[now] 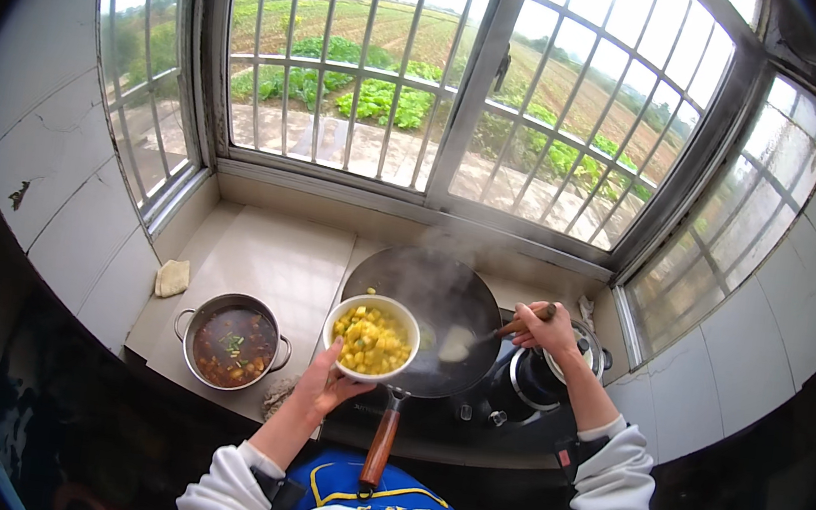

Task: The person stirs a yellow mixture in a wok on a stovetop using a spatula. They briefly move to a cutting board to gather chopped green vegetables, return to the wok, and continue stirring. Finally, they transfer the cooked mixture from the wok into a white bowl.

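Note:
My left hand (323, 383) grips a white bowl (331, 322) from below and holds it over the near left rim of a dark wok (465, 287). Yellow diced food (373, 340), mixed with green bits, fills the bowl. Closed around the wooden handle of a spatula (529, 318), my right hand (546, 328) is at the wok's right side. The spatula's shaft reaches down into the wok, close to a pale shape (456, 343) that may be its blade. Steam rises from the wok, whose wooden handle (379, 448) points toward me.
A two-handled steel pot (195, 319) of brown stew stands on the counter (259, 238) to the left. On the right, a lidded pot (527, 379) sits on the black stove (429, 421). Folded cloth (173, 279) lies by the left wall. Barred windows (434, 203) rise behind.

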A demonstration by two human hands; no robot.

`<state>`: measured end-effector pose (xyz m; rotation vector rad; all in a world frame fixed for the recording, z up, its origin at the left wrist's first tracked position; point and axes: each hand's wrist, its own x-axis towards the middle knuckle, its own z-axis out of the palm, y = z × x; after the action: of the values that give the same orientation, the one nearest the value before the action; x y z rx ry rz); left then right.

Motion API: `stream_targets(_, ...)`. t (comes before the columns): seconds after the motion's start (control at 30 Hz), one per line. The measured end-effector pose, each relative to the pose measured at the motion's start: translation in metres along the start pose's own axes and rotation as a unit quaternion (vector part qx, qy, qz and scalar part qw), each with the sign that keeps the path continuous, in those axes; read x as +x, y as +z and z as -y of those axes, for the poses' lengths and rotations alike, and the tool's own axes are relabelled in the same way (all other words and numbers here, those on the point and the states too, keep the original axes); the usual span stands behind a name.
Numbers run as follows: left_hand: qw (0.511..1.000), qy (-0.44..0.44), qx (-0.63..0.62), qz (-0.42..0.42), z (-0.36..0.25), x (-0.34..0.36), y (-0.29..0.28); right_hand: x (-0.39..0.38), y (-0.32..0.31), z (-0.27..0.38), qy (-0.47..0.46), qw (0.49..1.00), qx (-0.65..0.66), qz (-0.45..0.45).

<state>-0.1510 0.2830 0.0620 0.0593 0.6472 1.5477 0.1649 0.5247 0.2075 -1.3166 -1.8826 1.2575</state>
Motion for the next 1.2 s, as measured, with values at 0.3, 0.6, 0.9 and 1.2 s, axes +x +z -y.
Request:
stream_targets(0.3, 0.998, 0.054, -0.037, -0.008, 0.019, -0.088, -0.023, 0.077, 0.086, -0.036, -0.192, 0.981, -0.008, 0.008)
stream_targets(0.6, 0.995, 0.093, -0.021, -0.040, 0.036, -0.133, -0.009, 0.029, 0.032, -0.021, -0.480, 0.677, -0.432, 0.354)
stream_targets(0.9, 0.996, 0.083, 0.007, -0.019, 0.036, -0.134, -0.010, 0.036, 0.071, -0.010, -0.460, 0.703, -0.442, 0.314)
stream_targets(1.2, 0.998, 0.052, 0.023, 0.014, 0.028, -0.108, -0.009, 0.080, -0.028, 0.000, 0.051, 0.994, -0.090, 0.042)
